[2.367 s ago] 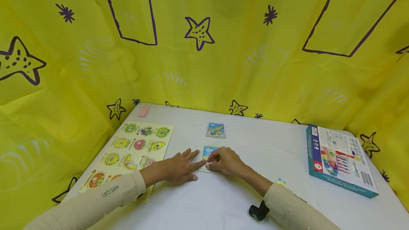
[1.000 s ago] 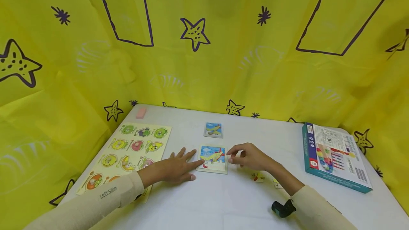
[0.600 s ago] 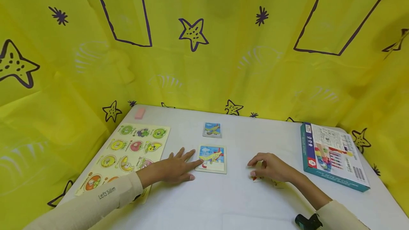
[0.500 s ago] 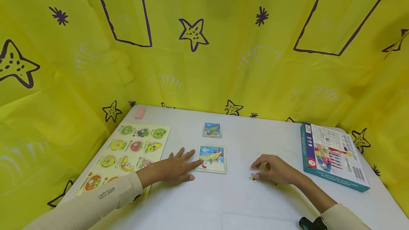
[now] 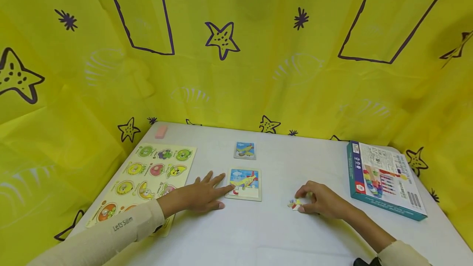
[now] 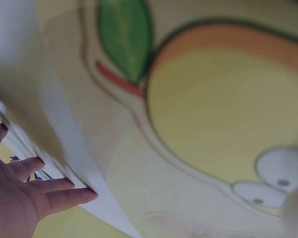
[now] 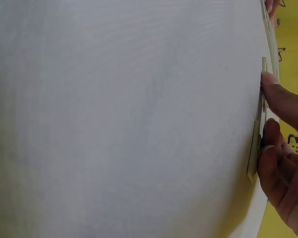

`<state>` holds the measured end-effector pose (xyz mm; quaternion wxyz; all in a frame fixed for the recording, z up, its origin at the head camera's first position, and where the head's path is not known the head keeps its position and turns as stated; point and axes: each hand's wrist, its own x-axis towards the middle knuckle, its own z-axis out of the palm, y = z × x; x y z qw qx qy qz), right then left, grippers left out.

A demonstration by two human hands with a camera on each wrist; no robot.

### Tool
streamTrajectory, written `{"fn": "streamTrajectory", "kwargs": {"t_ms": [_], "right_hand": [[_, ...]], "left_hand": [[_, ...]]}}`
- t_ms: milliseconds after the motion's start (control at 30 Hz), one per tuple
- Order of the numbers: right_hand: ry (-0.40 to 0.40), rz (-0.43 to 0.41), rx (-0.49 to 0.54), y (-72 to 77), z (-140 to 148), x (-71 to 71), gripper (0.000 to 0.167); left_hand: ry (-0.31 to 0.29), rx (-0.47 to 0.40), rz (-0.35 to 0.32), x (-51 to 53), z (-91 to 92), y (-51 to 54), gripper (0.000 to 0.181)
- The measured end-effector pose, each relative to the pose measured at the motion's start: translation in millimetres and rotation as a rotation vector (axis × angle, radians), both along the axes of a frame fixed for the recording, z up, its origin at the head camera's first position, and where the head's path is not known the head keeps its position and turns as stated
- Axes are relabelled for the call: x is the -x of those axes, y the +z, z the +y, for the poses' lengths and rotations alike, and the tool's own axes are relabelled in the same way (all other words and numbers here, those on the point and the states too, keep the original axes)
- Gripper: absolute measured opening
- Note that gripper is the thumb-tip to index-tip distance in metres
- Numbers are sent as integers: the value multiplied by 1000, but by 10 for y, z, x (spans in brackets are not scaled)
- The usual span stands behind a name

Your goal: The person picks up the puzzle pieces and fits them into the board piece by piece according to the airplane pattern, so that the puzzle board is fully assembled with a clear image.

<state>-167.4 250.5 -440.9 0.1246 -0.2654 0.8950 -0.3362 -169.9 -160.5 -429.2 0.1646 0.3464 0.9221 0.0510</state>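
Observation:
A small square jigsaw tray (image 5: pixel 260 187) lies mid-table with part of an aeroplane picture in it; its lower part shows bare cream. My left hand (image 5: pixel 203 194) lies spread beside it, index fingertip touching its left side. Farther back sits a smaller aeroplane picture (image 5: pixel 245 150). To the right, a loose jigsaw piece (image 5: pixel 295 204) lies at the thumb and index finger of my right hand (image 5: pixel 325 201), whose fingers are bent. In the right wrist view, the thumb touches one thin piece (image 7: pixel 263 99) and the fingers touch another (image 7: pixel 253 153). Whether they pinch either is unclear.
A fruit puzzle board (image 5: pixel 153 180) lies under the left forearm. At the right rests a teal-edged box (image 5: pixel 386 180). A pink block (image 5: pixel 161 131) stands at the far left corner. Yellow curtain (image 5: pixel 236 73) surrounds the white table. A black object (image 5: pixel 366 262) shows by the right sleeve.
My right hand has left the jigsaw tray and moved right to the loose pieces. One piece, partly covered half a second ago, now shows more fully. The left hand keeps its place.

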Motion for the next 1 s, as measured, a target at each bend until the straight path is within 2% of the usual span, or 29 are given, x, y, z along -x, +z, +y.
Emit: {"fn": "streamTrajectory", "kwargs": {"t_ms": [200,433,567,867,1000], "right_hand": [[14,1,25,-6,-21,-1,25],[21,-107,68,20,-60,0,24],[21,-137,82,35,-79,-1,24],[74,-139,118,33,-73,3,12],[88,-176,152,32,-84,4,10]], "left_hand": [[9,-1,-10,-3,-2,12,59],[16,3,0,5,-4,-21,60],[6,0,11,7,-10,-26,60],[5,-3,7,-6,-7,-17,59],[5,-5,2,-6,-3,-15,59]]}}
